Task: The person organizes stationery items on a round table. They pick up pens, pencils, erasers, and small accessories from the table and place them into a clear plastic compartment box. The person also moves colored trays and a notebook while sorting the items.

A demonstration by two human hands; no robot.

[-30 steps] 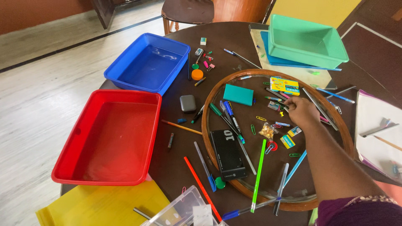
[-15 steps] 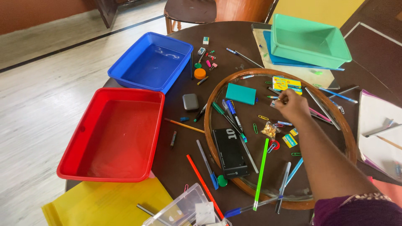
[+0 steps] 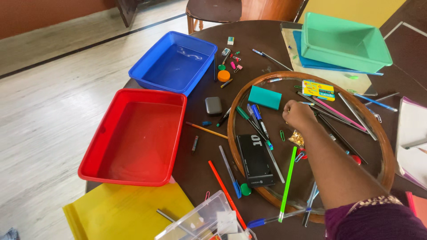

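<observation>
Three trays stand along the far and left side of the round dark table (image 3: 195,178): red tray (image 3: 133,138), blue tray (image 3: 171,66), green tray (image 3: 344,42). All three appear empty, apart from a faint mark on the blue tray's floor.

Item, right hand (image 3: 299,114): reaches in from the lower right, over the inside of the wooden hoop (image 3: 235,142). Fingers curled together, seen from the back; whether they pinch anything cannot be told. Left hand: not in view.

Items nearest the hand: teal pad (image 3: 265,97) just to its left; small packet of gold pins (image 3: 296,138) just below the wrist; pink pen (image 3: 338,113) and several dark pens to its right; yellow box (image 3: 318,90) beyond.

Items inside the hoop, other: black box (image 3: 255,161), green-capped and blue-capped markers, green paper clip (image 3: 282,135), lime-green pen (image 3: 288,184).

Items outside the hoop: grey case (image 3: 213,106), orange cap (image 3: 223,76), red pencil (image 3: 227,193), blue pen (image 3: 230,171), small clips and erasers near the blue tray, yellow folder (image 3: 129,211), clear plastic case (image 3: 202,222).

Progress, as judged: sorting barely begun; trays bare, nearly all stationery scattered on the table.
</observation>
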